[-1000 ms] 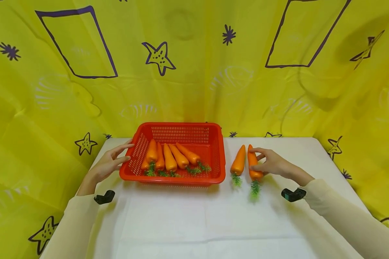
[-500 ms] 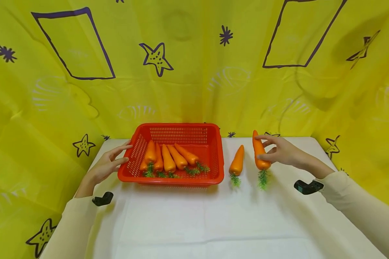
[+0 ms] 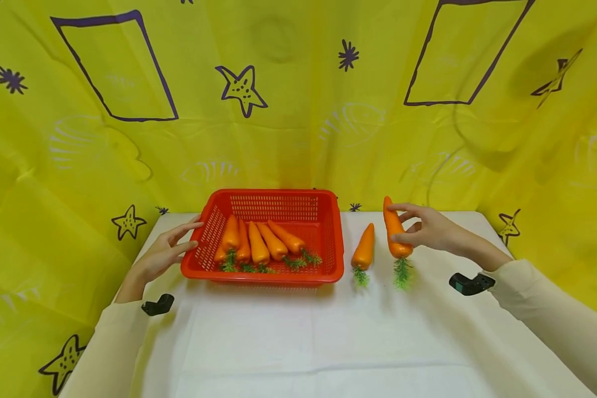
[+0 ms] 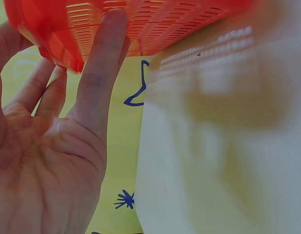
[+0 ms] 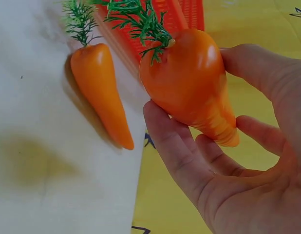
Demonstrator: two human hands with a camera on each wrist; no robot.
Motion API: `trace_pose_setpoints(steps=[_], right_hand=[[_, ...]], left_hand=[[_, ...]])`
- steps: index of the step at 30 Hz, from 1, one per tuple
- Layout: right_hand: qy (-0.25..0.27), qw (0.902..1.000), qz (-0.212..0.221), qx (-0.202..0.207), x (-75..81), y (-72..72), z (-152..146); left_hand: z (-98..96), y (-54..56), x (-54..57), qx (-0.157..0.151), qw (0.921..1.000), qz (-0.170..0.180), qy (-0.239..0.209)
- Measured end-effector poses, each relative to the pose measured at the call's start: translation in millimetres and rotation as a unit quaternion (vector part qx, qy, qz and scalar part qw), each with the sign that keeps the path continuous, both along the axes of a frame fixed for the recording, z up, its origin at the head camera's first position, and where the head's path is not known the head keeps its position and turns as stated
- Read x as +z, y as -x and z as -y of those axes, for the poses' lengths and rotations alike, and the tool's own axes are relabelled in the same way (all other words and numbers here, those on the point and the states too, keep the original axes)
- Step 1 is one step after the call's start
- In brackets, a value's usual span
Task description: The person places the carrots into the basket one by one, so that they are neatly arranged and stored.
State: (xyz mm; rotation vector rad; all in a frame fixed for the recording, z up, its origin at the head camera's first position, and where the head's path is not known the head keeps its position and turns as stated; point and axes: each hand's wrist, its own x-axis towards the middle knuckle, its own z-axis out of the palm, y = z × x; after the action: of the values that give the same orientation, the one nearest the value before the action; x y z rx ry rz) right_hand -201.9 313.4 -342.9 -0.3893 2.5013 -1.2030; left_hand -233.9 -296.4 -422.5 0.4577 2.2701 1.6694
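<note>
My right hand (image 3: 428, 229) pinches a carrot (image 3: 394, 229) between thumb and fingers, raised above the table with its green top hanging down. In the right wrist view this carrot (image 5: 189, 83) fills the middle, its tip pointing away. Another carrot (image 3: 364, 249) lies on the table just left of it. A red plastic basket (image 3: 328, 272) holds several carrots (image 3: 260, 249), most with their green tops toward the front. At the basket's left end, my left hand (image 3: 161, 254) touches the side with fingers fairly straight; its wrist view shows a finger (image 4: 99, 63) against the slotted wall.
A white cloth (image 3: 298, 337) covers the table. Behind it and along both sides hangs a yellow curtain (image 3: 298, 132) with dark drawn stars. The basket stands near the table's back edge. Black devices (image 3: 471, 284) sit at both wrists.
My right hand has lifted the carrot off the table, moving it slightly right and up, then a little back left. My left hand and the basket have stayed in place.
</note>
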Motion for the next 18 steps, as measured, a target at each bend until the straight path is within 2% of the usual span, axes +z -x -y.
trace_pose_setpoints(steps=[7,18], right_hand=[[-0.002,0.9998,-0.007,0.017,7.3,12.8,18],[-0.011,0.9959,-0.023,0.087,21.6,46.3,68]], left_hand=[[1.2,1.0,0.0,0.003,1.0000,0.002,-0.002],[1.8,1.3,-1.4,0.007,0.9999,0.012,-0.004]])
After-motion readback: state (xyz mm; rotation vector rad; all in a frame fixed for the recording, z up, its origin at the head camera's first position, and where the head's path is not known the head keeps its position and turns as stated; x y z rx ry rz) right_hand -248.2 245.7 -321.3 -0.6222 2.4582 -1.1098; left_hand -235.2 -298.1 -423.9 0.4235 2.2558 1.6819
